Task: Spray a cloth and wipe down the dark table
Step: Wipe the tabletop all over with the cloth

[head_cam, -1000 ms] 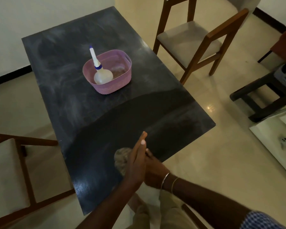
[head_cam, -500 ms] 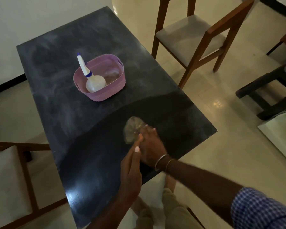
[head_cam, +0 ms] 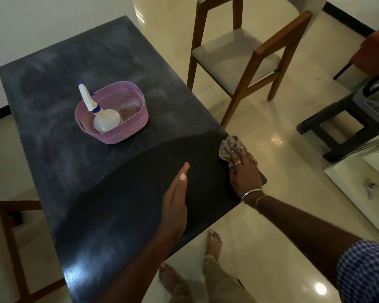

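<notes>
The dark table (head_cam: 59, 162) fills the left and middle of the view; its near part looks darker and cleaner, its far part is streaked with pale smears. My right hand (head_cam: 244, 171) presses a crumpled grey cloth (head_cam: 228, 147) flat against the table's right edge. My left hand (head_cam: 176, 204) hovers edge-on over the near part of the table, fingers straight and together, holding nothing. A white spray bottle (head_cam: 103, 118) with a blue collar lies tilted inside a pink basket (head_cam: 138, 124) at the table's middle.
A wooden chair (head_cam: 245, 55) with a pale seat stands right of the table's far end. Another chair (head_cam: 0, 248) is at the lower left. A dark low stool (head_cam: 328, 127) sits at the right. My bare feet (head_cam: 212, 241) stand on the glossy tile floor.
My right hand has swept the cloth from the near middle of the table out to its right edge. My left hand has stayed over the near part, apart from the right hand.
</notes>
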